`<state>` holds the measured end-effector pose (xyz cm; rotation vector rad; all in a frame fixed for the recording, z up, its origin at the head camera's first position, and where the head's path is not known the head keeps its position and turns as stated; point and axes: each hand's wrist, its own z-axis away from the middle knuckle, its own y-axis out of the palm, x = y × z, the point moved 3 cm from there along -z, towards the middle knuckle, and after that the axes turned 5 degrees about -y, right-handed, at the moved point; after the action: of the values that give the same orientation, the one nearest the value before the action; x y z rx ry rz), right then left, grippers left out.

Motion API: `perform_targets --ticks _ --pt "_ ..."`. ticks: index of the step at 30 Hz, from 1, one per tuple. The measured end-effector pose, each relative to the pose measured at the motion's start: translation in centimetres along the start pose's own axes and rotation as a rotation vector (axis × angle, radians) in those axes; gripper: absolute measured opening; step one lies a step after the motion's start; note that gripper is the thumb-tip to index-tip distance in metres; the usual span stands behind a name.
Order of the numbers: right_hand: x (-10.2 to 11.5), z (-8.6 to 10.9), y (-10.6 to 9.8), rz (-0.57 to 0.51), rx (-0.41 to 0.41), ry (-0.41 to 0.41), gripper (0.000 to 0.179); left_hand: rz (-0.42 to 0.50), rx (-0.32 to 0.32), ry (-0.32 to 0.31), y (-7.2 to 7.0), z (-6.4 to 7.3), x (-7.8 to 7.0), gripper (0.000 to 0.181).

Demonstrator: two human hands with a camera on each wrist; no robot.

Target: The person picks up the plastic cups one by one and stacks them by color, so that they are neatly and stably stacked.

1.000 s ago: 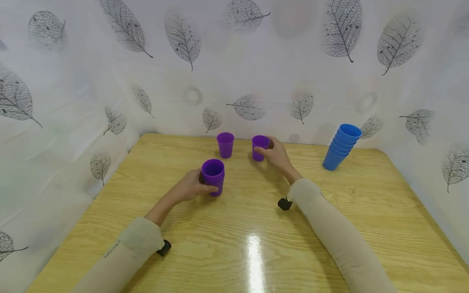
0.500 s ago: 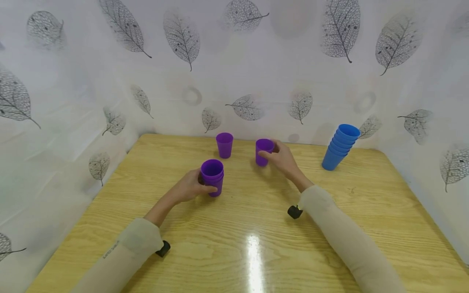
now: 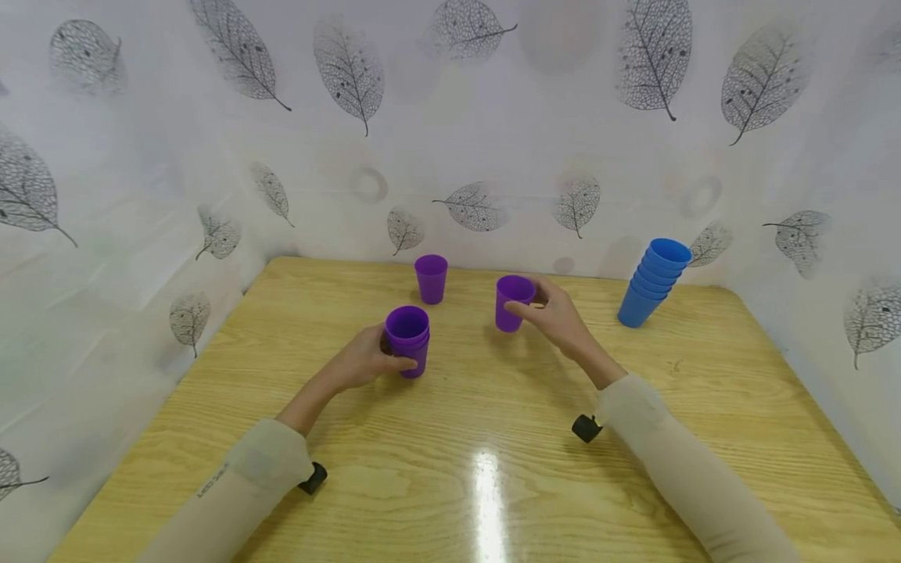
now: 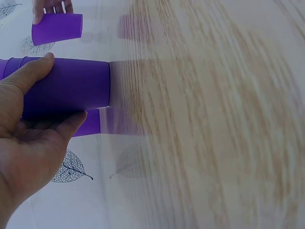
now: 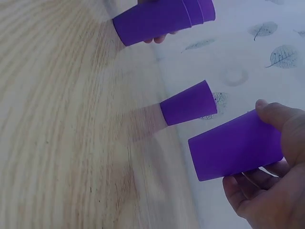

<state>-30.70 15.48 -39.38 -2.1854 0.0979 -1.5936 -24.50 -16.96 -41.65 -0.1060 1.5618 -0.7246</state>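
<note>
My left hand grips a small stack of nested purple cups, upright on the table, thumb across the near side. In the left wrist view the bottom of this purple stack meets the wood. My right hand holds a single purple cup upright by its side, thumb in front and fingers behind. The right wrist view shows the held cup raised off the tabletop. Another purple cup stands alone at the back, between and beyond both hands.
A leaning stack of several blue cups stands at the back right of the wooden table. Behind the table hangs a white sheet with a leaf pattern, wrapping round the sides.
My right hand has drawn its purple cup toward me and slightly right, away from the back edge. The left hand and its stack have stayed in place.
</note>
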Motion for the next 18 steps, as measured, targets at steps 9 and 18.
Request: perform_targets --ticks 9,18 --pt "1.0 1.4 -0.3 -0.001 0.052 -0.008 0.061 0.010 0.005 0.007 0.0 -0.1 0.0 0.064" --pt "2.5 2.7 -0.4 -0.002 0.075 -0.022 0.059 0.010 0.007 0.014 0.0 -0.1 0.0 0.063"
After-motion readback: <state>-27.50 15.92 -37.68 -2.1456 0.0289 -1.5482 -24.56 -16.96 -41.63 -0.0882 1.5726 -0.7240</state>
